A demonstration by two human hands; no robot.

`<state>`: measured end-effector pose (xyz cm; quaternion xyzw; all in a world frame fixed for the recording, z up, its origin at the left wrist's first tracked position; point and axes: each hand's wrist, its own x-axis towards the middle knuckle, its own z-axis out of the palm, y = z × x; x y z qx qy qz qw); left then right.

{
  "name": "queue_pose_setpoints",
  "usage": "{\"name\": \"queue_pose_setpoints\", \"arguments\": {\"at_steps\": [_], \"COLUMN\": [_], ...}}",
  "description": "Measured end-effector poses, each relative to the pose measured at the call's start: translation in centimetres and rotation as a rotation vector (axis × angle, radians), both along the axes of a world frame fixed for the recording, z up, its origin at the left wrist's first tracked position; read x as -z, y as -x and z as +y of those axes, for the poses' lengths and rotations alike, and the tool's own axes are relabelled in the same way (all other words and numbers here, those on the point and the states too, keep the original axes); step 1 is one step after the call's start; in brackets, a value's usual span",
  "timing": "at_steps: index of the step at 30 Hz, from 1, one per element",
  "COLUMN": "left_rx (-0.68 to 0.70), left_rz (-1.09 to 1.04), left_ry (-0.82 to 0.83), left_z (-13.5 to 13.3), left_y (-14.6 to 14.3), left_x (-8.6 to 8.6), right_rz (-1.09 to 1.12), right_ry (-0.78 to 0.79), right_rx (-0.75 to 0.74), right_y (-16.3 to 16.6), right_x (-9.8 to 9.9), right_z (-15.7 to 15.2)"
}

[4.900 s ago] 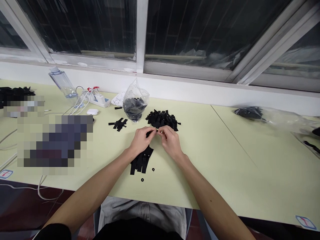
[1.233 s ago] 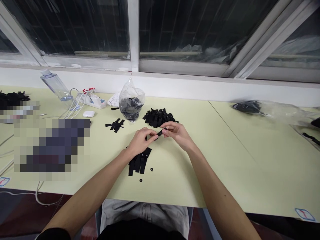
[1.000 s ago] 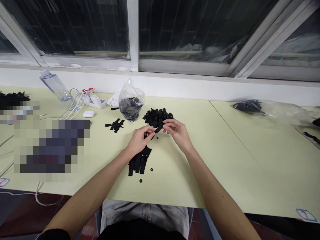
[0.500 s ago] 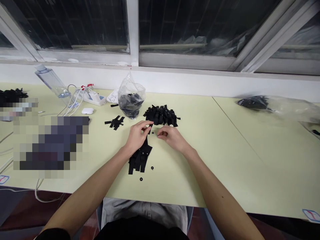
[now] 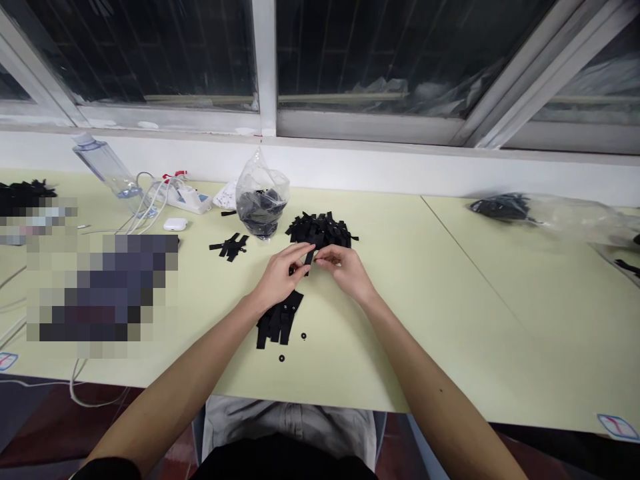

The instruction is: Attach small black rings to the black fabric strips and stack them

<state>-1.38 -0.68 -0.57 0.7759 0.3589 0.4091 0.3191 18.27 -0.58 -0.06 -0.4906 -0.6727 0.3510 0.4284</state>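
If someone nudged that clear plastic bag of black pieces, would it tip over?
Probably not: the clear plastic bag sags wide on the pale green table. It likely squashes and slides; its film looks thin and crumpled.

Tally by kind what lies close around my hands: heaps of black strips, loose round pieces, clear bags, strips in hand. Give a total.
Heaps of black strips: 3 (big pile, small group, stack under the left wrist)
Loose round pieces: 2
Bags: 1 clear bag
In hand: 1 strip, pinched between left hand and right hand
Total: 7
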Motion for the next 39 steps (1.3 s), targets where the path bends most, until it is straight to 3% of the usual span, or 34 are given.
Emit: {"name": "queue_pose_setpoints", "arguments": {"at_steps": [6, 15, 39], "left_rx": [0.032, 0.040, 0.060], "left_rz": [0.027, -0.026, -0.044], "left_ry": [0.014, 0.024, 0.023], "left_z": [-0.1, -0.2, -0.6], "left_y": [0.0, -0.1, -0.2], "left_x": [0.2, 0.1, -0.1], "right_rz": [0.211, 0.326, 0.387], "right_ry": [0.098, 0.144, 0.144], "right_rx": [-0.009, 0.007, 0.049], "right_y": [0.3, 0.6, 1.3], "right_x": [0.1, -0.3, -0.3], "right_z": [0.0, -0.4, -0.6]}}
